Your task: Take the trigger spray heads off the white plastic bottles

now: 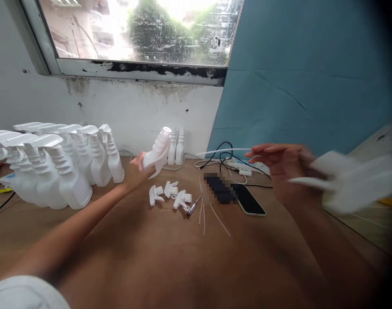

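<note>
Close by on the right, the right hand (pixel 287 167) is partly curled, and its fingertips pinch a thin white straw (pixel 226 150) that pokes out to the left. Beside that hand is a big white thing (pixel 363 180), so smeary that I can't tell what it is or if the hand has hold of it. Out on the brown table (pixel 170 253), three white spray tops (pixel 155 194) lie in a bunch, with a small tool (pixel 192 207), loose straws (pixel 220 220) and a phone (pixel 250 201) to their right. Blocky squares cover a dark thing (pixel 220 188) by the phone. On the left stand lots of spray bottles (pixel 75 182), some cut off at the edge. Past the spray tops, the left hand (pixel 138 166) is wrapped around a white bottle (pixel 159 149), which leans right with its neck up, hiding some of the fingers. Behind it, two more bottles (pixel 180 148) stand by the wall (pixel 134 103), partly hidden
</note>
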{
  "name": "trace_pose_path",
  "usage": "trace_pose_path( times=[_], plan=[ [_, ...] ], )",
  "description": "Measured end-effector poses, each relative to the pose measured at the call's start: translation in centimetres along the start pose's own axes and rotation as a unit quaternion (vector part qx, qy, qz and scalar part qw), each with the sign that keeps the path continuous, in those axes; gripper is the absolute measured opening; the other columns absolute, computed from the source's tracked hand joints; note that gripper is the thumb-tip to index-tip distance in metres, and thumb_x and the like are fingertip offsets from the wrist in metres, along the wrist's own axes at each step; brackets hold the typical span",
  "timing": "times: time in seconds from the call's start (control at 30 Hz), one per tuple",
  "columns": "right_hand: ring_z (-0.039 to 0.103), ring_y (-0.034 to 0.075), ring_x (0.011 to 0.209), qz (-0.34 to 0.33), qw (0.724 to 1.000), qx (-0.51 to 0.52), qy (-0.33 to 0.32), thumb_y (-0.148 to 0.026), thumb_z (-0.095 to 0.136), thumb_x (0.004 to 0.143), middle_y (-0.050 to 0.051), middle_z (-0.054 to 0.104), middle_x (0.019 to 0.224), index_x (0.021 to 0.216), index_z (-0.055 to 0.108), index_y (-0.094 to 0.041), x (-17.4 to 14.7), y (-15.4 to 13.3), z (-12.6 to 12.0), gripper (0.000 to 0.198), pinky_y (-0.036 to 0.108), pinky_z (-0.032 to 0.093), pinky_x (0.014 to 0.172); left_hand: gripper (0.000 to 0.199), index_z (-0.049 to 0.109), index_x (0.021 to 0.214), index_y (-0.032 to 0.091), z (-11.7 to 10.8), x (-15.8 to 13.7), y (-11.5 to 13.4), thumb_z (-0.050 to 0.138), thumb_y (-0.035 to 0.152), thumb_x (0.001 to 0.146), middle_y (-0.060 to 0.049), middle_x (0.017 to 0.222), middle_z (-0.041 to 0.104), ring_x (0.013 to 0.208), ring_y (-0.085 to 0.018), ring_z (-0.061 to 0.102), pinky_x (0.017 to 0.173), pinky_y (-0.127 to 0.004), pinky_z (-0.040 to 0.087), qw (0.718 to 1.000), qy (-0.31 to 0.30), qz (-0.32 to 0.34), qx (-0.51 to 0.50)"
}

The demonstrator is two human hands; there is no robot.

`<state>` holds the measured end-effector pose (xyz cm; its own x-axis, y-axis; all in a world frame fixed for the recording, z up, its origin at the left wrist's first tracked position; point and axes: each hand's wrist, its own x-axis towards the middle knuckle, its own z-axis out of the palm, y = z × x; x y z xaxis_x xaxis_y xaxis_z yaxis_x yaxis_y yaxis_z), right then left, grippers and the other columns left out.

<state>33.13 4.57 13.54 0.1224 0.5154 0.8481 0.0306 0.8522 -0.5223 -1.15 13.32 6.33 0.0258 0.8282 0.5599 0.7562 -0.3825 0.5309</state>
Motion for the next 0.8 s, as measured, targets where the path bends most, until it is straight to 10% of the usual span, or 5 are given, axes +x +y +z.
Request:
trace_pose_path(
  times=[0.33,0.53,0.8],
  plan=[
    [0.061,0.019,0.054,-0.114,0.99,0.08,0.037,-0.032,0.073,0.078,0.001,0.059,0.055,0.066,0.065,-0.016,2.0,-5.8,3.5,0.021,0.032,0.048,0.042,0.032,0.056,0.105,0.015,-3.6,-7.4,0.8,0.058,0.024,0.075,-0.004,0.091,0.066,0.074,-0.016,0.06,0.066,-0.024,0.047,0.976,-0.038,0.212,-0.039],
    [0.065,0.02,0.06,-0.077,0.993,0.075,-0.044,-0.028,0.064,0.087,0.003,0.06,0.06,0.07,0.067,-0.015,0.9,-5.2,5.1,0.022,0.034,0.05,0.044,0.035,0.054,0.106,0.016,-3.4,-9.2,2.7,0.057,0.018,0.071,-0.005,0.091,0.064,0.074,-0.016,0.061,0.066,-0.024,0.048,0.958,-0.071,0.255,-0.111],
    [0.053,0.015,0.048,-0.113,0.989,0.061,0.074,-0.041,0.075,0.074,-0.001,0.052,0.051,0.063,0.064,-0.019,2.2,-6.9,3.6,0.027,0.029,0.044,0.042,0.042,0.052,0.111,0.017,-2.2,-10.7,2.9,0.057,0.016,0.07,-0.005,0.092,0.064,0.073,-0.015,0.061,0.065,-0.024,0.048,0.946,-0.11,0.249,-0.176]
  ],
)
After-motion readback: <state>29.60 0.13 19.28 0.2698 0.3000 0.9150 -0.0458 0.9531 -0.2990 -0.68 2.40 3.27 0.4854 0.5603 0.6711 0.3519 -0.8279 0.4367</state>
